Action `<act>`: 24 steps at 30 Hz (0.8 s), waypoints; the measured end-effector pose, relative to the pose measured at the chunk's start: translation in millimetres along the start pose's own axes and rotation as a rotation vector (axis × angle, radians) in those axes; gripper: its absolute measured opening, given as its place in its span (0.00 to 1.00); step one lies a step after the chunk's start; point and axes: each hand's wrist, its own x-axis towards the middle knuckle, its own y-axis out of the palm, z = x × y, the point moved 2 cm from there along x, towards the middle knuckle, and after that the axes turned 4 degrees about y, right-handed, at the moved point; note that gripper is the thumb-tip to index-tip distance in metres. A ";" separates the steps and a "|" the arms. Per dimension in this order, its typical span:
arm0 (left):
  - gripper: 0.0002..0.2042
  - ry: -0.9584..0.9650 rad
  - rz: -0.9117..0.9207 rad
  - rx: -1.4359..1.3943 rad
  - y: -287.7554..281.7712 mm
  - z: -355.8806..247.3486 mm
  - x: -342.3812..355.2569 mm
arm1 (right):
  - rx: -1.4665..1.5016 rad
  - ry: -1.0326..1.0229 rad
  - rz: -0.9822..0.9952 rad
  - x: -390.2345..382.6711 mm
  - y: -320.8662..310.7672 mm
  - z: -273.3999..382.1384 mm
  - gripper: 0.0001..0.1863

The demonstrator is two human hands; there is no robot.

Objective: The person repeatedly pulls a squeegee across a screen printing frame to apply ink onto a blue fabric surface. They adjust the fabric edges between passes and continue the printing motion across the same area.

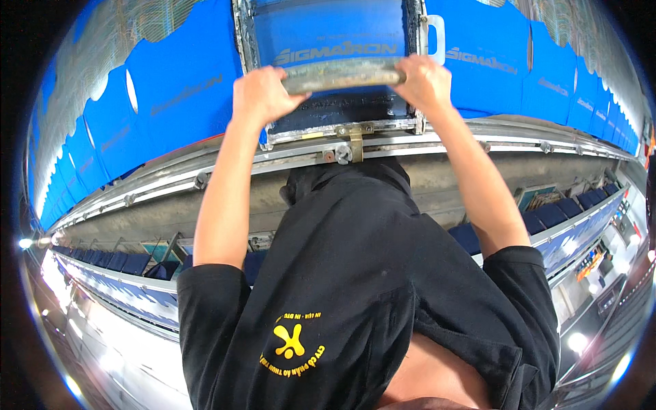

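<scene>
Both arms reach forward, and my hands grip the two ends of a worn squeegee (347, 74) with a pale, stained handle. My left hand (263, 98) is closed round its left end, my right hand (426, 83) round the right end. The squeegee lies crosswise inside a printing screen frame (414, 34), over its near part. Dark ink (342, 108) coats the mesh on the near side of the squeegee, and dark lettering shows just beyond it. Blue fabric (184, 89) lies beneath and on both sides of the frame. The squeegee's blade is hidden.
A metal rail (273, 162) runs along the table's near edge, with a brass-coloured bracket (354, 142) at the frame. A white handle (436, 39) sticks out from the frame's right side. Behind me stands a row of dark folded-looking pieces (126, 262) on a long rack.
</scene>
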 end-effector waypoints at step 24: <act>0.22 0.404 -0.448 -0.259 58.6 -41.4 -108.7 | 0.987 0.530 -0.493 96.3 12.0 -50.9 0.22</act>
